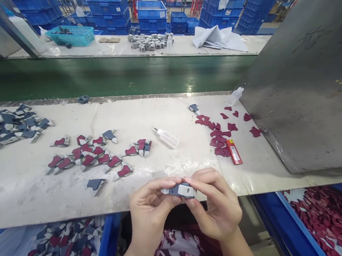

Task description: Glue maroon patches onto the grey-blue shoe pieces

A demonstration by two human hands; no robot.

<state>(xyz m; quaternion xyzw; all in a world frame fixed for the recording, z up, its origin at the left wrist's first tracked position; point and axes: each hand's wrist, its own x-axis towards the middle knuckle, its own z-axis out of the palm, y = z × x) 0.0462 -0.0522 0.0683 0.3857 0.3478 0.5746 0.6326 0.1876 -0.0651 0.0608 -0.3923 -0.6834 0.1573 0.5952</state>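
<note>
Between my two hands, just above the table's front edge, is a small blue-grey and white plastic part (pixel 180 190). My left hand (pixel 151 209) pinches its left end between thumb and fingers. The fingertips and thumb of my right hand (pixel 214 203) close on its right end. Beyond them lies a clear dropper bottle (pixel 167 138) with a thin tip. Left of it are several similar parts with dark red pieces on them (pixel 89 159). Loose dark red pieces (pixel 218 136) lie to the right, beside a red lighter (pixel 234 152).
A heap of blue-grey parts (pixel 5 125) lies far left. Below the table edge, one blue bin (pixel 110 243) holds mixed parts and another (pixel 298 224) holds dark red pieces. A metal panel (pixel 311 77) stands at right. Behind the green strip (pixel 121 79), a shelf bears a turquoise basket (pixel 77 37).
</note>
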